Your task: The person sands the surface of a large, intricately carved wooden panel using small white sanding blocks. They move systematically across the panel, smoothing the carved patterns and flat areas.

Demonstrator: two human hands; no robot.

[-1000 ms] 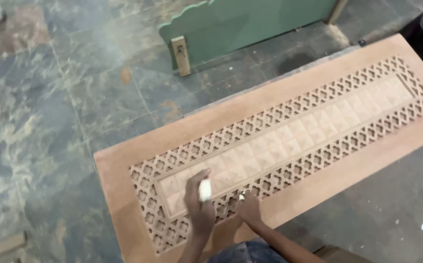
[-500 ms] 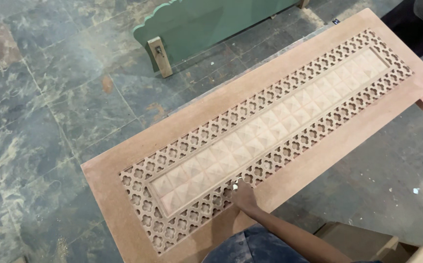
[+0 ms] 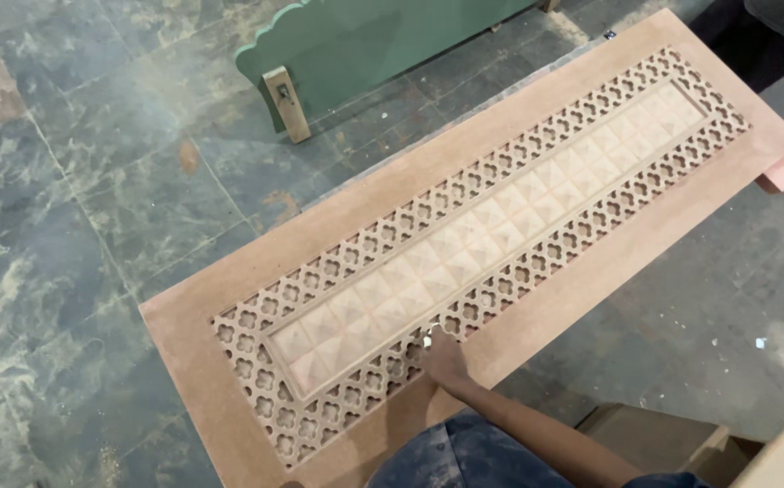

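Fretwork risk on the long brown carved wooden panel [image 3: 536, 194], which lies flat over the mottled stone floor [image 3: 93, 226].
My right hand [image 3: 443, 360] presses its pierced clover lattice near me, seemingly pinching something small and pale; leaning hard could snap thin ribs. Left hand unseen.

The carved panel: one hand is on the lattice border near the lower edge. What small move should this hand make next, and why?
Probably slide the right hand a little along the lattice border of the carved panel. It rests on the near strip of cut-outs with something small and pale at its fingertips, and most of that strip stretches away untouched to the upper right. The left hand is not in view.
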